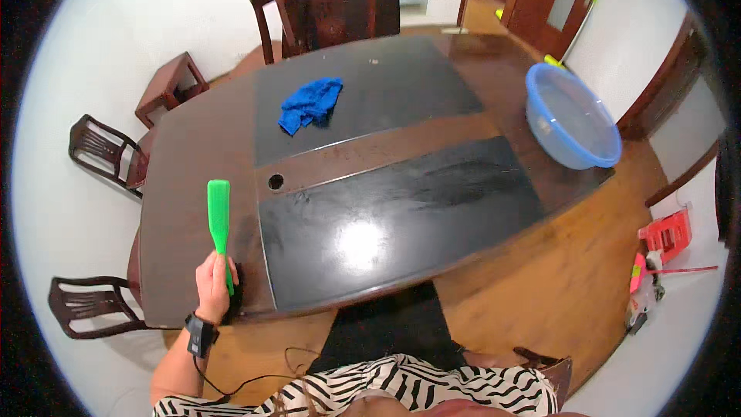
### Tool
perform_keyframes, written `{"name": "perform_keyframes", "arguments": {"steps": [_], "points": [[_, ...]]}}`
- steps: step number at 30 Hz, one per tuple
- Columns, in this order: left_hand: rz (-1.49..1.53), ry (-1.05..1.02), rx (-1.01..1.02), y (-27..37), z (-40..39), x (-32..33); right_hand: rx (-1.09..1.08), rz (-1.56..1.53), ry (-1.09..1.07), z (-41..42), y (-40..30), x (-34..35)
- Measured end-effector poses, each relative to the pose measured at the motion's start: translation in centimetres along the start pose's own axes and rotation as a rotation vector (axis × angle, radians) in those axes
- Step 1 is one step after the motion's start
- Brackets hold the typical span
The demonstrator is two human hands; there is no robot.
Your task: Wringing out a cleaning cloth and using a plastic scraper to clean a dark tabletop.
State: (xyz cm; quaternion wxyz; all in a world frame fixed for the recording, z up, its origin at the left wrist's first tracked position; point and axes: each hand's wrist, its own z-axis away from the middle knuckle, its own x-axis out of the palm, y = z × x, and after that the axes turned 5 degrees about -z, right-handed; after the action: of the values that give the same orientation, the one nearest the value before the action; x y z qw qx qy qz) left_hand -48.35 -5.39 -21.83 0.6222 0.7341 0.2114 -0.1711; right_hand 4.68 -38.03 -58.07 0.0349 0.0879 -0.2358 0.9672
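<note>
My left hand (213,286) grips the slim handle of a green plastic tool (219,208), whose broad flat head points away from me. Its underside is hidden, so I cannot tell whether it has bristles. The hand is over the near left part of a dark wooden table (197,145) with black inset panels. My right hand is out of view. A crumpled blue cloth (311,103) lies on the far black panel. On the right end of the table stands a light blue plastic basin (570,116); its contents are unclear. Smeared marks show on the near black panel (393,226).
A round hole (276,182) pierces the tabletop's middle strip. Wooden chairs stand at the left (95,307) and far side (327,8). A small wooden stand (171,87) is by the wall. A red plastic crate (668,234) and bags lie at right. A cable (249,381) runs from my wristband.
</note>
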Motion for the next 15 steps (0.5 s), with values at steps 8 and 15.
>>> {"name": "perform_keyframes", "arguments": {"steps": [8, 15], "points": [[0.407, 0.027, -0.181, 5.2, 3.9, 5.3, -0.585, 0.512, 0.182, -5.3, -5.3, -4.5], [0.822, -0.343, -0.231, 10.7, 12.0, 15.1, -0.913, -0.036, 0.076, 17.0, -21.6, 14.6]]}}
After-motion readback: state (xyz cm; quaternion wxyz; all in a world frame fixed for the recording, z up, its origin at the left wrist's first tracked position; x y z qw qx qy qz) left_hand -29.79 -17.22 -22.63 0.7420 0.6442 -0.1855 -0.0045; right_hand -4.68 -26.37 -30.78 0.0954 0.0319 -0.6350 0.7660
